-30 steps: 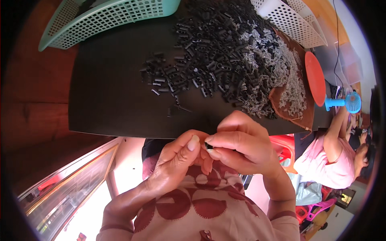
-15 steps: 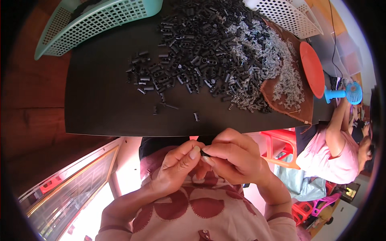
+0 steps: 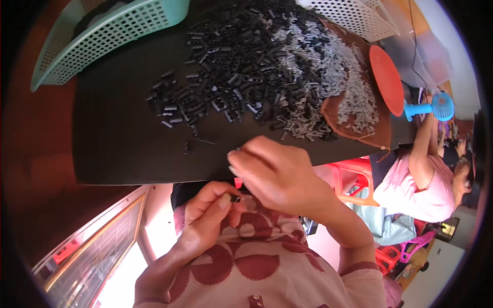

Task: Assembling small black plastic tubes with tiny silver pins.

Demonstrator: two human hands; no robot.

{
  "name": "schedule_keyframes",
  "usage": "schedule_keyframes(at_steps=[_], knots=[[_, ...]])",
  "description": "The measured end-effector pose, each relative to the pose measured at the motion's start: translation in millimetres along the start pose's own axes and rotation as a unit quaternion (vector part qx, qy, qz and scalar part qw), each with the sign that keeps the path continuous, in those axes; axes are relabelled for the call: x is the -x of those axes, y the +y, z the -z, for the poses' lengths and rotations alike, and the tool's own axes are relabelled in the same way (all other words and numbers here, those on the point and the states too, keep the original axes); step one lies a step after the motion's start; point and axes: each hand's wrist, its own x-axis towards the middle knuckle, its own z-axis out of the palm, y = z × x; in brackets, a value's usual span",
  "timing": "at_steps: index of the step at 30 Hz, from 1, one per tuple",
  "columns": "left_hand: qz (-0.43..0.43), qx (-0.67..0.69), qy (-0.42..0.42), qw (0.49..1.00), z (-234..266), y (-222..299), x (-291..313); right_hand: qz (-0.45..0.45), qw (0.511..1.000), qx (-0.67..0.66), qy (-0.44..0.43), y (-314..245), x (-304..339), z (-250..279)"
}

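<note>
My left hand (image 3: 206, 214) is in front of my body, below the table's near edge. Its thumb and fingers pinch a small black plastic cylinder (image 3: 235, 198), one end of which sticks out toward the right. Over the near edge of the dark table (image 3: 118, 149) is my right hand (image 3: 275, 174), knuckles up and fingers bent together. Its fingertips are down at the table top, and whatever is between them is hidden. Beyond it spreads a large heap of black plastic cylinders (image 3: 231, 77). Small metal springs (image 3: 334, 66) lie heaped along the right side of that pile.
A green plastic basket (image 3: 113, 43) stands at the far left, a white perforated basket (image 3: 354, 18) at the far right. Some springs rest on a brown sheet (image 3: 380, 138) beside a red plate (image 3: 386, 81) and a blue fan (image 3: 436, 107). A person in pink (image 3: 411, 185) sits at right near a red stool (image 3: 354, 179).
My hands have come apart. The right one went up and forward onto the table edge, where a lone black cylinder lay; the left dropped slightly leftward, keeping its black cylinder. The view shifted a little.
</note>
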Motion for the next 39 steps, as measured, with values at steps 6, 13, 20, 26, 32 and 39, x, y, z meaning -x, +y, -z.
schedule_keyframes(at_steps=[6, 13, 20, 26, 32, 39], knots=[[-0.054, 0.007, -0.038, 0.998, 14, -4, 1, -0.010, 1.000, 0.004, 0.024, 10, 33, 22], [-0.022, -0.031, -0.091, 0.995, -5, 27, -6, -0.140, 0.988, 0.054, 0.037, 28, 52, 56], [-0.079, -0.036, -0.076, 0.993, -5, 31, -12, -0.032, 0.984, 0.159, -0.079, 40, 24, 56], [0.011, 0.048, -0.059, 0.997, -18, 14, -11, 0.050, 0.969, 0.205, -0.127, 45, 10, 52], [0.008, 0.092, -0.054, 0.994, -19, 9, -16, -0.008, 0.997, 0.039, -0.065, 32, 20, 43], [0.015, 0.023, -0.023, 0.999, -21, 4, -14, -0.052, 0.988, -0.102, -0.101, -5, 15, 49]])
